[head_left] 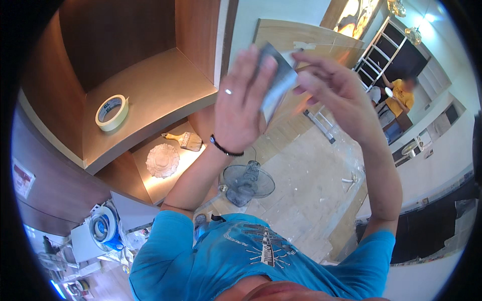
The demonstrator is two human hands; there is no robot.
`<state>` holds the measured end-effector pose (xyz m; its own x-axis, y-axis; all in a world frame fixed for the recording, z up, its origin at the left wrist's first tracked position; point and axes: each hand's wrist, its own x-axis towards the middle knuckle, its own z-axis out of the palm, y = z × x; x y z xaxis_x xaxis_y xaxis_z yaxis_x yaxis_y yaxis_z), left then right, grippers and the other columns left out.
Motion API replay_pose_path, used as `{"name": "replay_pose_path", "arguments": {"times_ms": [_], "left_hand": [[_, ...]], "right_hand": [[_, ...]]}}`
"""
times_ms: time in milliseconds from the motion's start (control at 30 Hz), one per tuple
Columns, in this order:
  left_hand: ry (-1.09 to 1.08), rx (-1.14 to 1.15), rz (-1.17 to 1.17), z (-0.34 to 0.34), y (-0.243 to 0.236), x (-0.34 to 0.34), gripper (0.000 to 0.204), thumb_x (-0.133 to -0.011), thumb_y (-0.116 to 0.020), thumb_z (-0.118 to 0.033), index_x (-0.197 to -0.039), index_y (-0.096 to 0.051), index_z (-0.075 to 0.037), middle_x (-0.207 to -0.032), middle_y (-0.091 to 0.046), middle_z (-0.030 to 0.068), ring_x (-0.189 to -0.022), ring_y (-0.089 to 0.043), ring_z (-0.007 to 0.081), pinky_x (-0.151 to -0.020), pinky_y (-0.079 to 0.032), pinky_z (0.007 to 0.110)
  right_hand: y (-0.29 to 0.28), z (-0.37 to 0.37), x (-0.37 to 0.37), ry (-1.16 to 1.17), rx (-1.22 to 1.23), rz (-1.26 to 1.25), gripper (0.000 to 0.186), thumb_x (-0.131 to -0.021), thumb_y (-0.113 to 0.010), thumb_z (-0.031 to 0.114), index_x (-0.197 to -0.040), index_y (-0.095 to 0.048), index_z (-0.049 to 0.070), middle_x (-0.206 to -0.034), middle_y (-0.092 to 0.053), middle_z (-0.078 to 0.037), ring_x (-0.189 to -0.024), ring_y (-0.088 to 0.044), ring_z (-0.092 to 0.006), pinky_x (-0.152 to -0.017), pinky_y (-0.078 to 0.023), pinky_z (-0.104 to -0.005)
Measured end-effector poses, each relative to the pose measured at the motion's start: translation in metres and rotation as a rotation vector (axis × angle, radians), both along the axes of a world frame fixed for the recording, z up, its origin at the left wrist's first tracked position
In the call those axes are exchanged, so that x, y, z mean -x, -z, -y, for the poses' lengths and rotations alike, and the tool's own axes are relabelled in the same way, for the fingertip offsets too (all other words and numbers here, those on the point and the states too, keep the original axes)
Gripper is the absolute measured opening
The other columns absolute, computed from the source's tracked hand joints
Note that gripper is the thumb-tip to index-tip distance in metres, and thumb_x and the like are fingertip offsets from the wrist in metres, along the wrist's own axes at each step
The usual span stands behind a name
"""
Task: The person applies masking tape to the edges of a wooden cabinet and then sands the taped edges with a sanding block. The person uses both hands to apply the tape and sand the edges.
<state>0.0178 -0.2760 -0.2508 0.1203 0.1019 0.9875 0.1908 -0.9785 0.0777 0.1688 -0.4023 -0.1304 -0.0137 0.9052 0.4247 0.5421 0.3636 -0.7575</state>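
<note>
In front of me, my left hand (240,103), with a ring and a dark bead bracelet, grips a flat grey sheet (281,83). Its fingers lie along the sheet's left side; the sheet is dark at the top and shiny lower down, and motion blurs it. To the right, my right hand (334,88) is raised close to the sheet's right edge. Its fingers are bent but apart, with the fingertips blurred; whether they touch the sheet I cannot tell.
A masking tape roll (111,113) sits on the upper shelf (165,83). Below lie a paintbrush (187,141) and a round pinkish ornament (162,160). A fan (248,180) stands on the floor. A ladder (380,52) and a person in yellow (401,98) are farther back.
</note>
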Motion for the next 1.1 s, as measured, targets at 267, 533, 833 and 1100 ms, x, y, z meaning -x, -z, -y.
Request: {"name": "replay_pose_path", "arguments": {"times_ms": [267, 533, 833, 1100], "left_hand": [[-0.079, 0.152, 0.269, -0.068, -0.035, -0.017, 0.081, -0.081, -0.041, 0.018, -0.159, -0.032, 0.001, -0.166, -0.029, 0.0218, -0.156, -0.021, 0.0419, -0.127, -0.018, 0.052], [-0.11, 0.218, 0.229, -0.087, -0.023, -0.04, 0.081, -0.08, -0.045, 0.016, -0.159, -0.031, 0.003, -0.166, -0.025, 0.0273, -0.155, -0.021, 0.0447, -0.126, -0.02, 0.055], [-0.071, 0.215, 0.194, -0.085, -0.026, -0.032, 0.077, -0.089, -0.062, 0.003, -0.159, -0.03, 0.003, -0.166, -0.024, 0.0285, -0.153, -0.025, 0.0458, -0.124, -0.025, 0.055], [-0.115, 0.218, 0.128, -0.09, -0.021, -0.03, 0.077, -0.089, -0.06, 0.003, -0.159, -0.029, 0.004, -0.166, -0.024, 0.028, -0.155, -0.02, 0.0461, -0.125, -0.021, 0.057]], "right_hand": [[0.051, 0.014, -0.036, 0.212, 0.041, -0.143, 0.043, -0.104, -0.066, 0.024, -0.14, -0.058, 0.003, -0.112, -0.072, -0.006, -0.097, -0.067, -0.0113, -0.081, -0.052, -0.0259], [0.116, 0.032, -0.049, 0.342, 0.177, -0.262, 0.042, -0.105, -0.064, 0.023, -0.139, -0.057, 0.001, -0.111, -0.072, -0.007, -0.095, -0.069, -0.0147, -0.081, -0.053, -0.028], [0.174, 0.066, -0.066, 0.422, 0.275, -0.41, 0.035, -0.106, -0.061, 0.019, -0.136, -0.059, 0.001, -0.112, -0.073, -0.01, -0.095, -0.071, -0.0163, -0.08, -0.055, -0.0299], [0.228, 0.085, -0.045, 0.47, 0.391, -0.503, 0.034, -0.106, -0.061, 0.021, -0.134, -0.06, 0.002, -0.112, -0.073, -0.011, -0.095, -0.072, -0.0178, -0.079, -0.056, -0.0295]]}}
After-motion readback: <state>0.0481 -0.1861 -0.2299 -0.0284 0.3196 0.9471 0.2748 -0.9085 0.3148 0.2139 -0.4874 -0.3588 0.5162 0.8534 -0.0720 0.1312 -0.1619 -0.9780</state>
